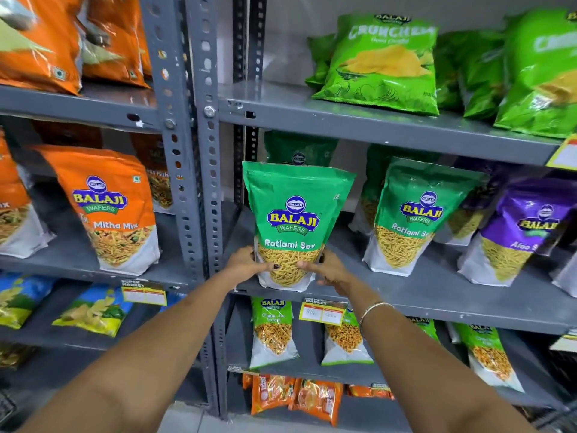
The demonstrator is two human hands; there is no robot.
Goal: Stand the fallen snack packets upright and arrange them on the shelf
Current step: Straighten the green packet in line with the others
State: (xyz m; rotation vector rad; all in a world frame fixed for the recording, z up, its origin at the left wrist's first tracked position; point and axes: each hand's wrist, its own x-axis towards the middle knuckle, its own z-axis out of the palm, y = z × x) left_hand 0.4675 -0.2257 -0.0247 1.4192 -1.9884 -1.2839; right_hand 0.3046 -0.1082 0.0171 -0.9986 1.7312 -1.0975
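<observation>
A green and white plastic pouch labelled Ratlami Sev (292,226) is held upright at the front edge of the grey metal middle shelf (421,292), at the shelf's left end, just beside the grey perforated upright post (207,182). Its lower corners are gripped from both sides: the left hand (246,264) is pressed against the left edge with the thumb laid across the front, and the right hand (327,271) is closed on the right edge in the same manner, thumb forward. Both forearms are stretched forward from the lower part of the view, converging on the pouch, and a thin silver bangle (373,309) is worn on the right wrist. A second green pouch of the same kind (415,217) is seen standing further right on the same shelf, slightly tilted, with a purple and white pouch (518,232) leaning beside it. On the shelf above, bright green crisp bags (384,64) are stood. An orange Mitha Mix pouch (112,210) stands in the neighbouring bay to the left.
</observation>
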